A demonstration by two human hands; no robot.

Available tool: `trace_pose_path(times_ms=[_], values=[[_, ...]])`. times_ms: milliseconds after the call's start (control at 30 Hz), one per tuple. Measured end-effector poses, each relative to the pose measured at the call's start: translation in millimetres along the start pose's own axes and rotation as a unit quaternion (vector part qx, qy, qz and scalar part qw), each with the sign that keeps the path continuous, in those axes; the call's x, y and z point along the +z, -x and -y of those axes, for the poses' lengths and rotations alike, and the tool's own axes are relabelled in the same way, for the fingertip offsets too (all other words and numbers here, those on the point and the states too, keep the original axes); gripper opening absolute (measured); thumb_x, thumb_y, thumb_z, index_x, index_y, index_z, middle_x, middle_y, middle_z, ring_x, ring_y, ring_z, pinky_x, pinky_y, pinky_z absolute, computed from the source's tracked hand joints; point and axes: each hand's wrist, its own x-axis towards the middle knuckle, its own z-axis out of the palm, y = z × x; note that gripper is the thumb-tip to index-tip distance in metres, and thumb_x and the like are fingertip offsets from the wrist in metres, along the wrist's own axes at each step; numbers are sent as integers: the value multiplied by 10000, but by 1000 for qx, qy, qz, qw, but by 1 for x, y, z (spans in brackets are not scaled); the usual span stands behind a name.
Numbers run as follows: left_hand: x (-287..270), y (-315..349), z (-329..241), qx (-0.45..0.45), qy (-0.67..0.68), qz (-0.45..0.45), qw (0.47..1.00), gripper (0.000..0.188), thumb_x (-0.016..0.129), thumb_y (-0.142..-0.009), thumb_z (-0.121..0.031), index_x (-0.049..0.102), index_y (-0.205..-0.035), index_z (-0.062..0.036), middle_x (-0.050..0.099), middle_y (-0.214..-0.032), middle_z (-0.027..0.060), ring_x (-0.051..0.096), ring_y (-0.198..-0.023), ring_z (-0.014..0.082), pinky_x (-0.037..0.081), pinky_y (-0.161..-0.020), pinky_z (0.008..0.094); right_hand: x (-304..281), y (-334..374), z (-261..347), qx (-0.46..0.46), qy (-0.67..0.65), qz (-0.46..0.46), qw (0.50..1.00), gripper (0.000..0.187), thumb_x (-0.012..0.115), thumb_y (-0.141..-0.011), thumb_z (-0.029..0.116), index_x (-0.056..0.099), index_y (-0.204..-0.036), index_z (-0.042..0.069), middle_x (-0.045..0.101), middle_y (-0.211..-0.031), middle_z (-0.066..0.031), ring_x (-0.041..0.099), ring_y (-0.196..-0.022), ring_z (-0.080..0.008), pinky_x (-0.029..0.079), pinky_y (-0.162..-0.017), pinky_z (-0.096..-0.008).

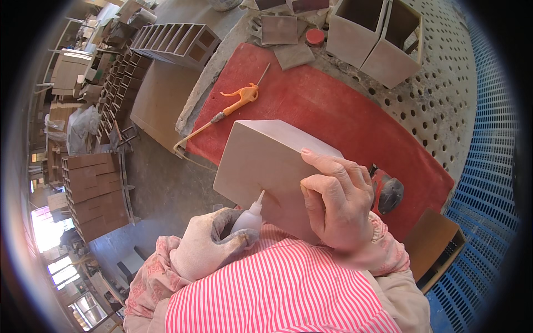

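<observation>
My left hand (208,241), in a pale, stained work glove, is closed around a small white squeeze bottle (249,219) with a narrow pointed nozzle. The nozzle tip is at the near face of a light grey box (250,158), beside a thin dark mark on that face. Whether the tip touches the surface I cannot tell. My bare right hand (340,200) grips the box at its right side, with bent fingers on the upper edge and near face. The box is tilted and held close to my striped apron (266,283).
A red mat (311,105) covers the worktop, bearing an orange air blow gun (242,99) with its hose and a red-and-black power tool (387,191). Two grey open boxes (355,33) and a red round lid (315,37) lie beyond. Blue slatted plastic (483,222) is at right.
</observation>
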Motion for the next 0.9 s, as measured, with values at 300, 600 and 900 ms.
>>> trace_pose_path(times_ms=[300,600,900], values=[[-1,1,5,4,102,9,995,347,766,-1016,-125,689,-1282,83,761,-1104,78,681,-971,109,565,-901,303,0,-2,-2,8,12,-3,1000,147,792,-872,106,667,-950,112,780,-1264,-89,750,-1048,-247,503,-839,-369],[-3,-2,4,9,61,17,998,343,751,-1015,-126,692,-1281,83,763,-1110,88,686,-994,117,569,-911,306,-1,-5,-1,-2,3,-3,1000,128,770,-916,74,658,-973,96,789,-1253,-123,738,-972,-302,518,-827,-396],[-1,-3,2,-4,84,15,996,354,771,-1004,-132,696,-1278,80,765,-1129,93,692,-995,124,568,-921,305,-2,-3,-1,10,2,4,1000,143,771,-900,53,655,-972,95,789,-1254,-123,739,-973,-305,522,-833,-400]])
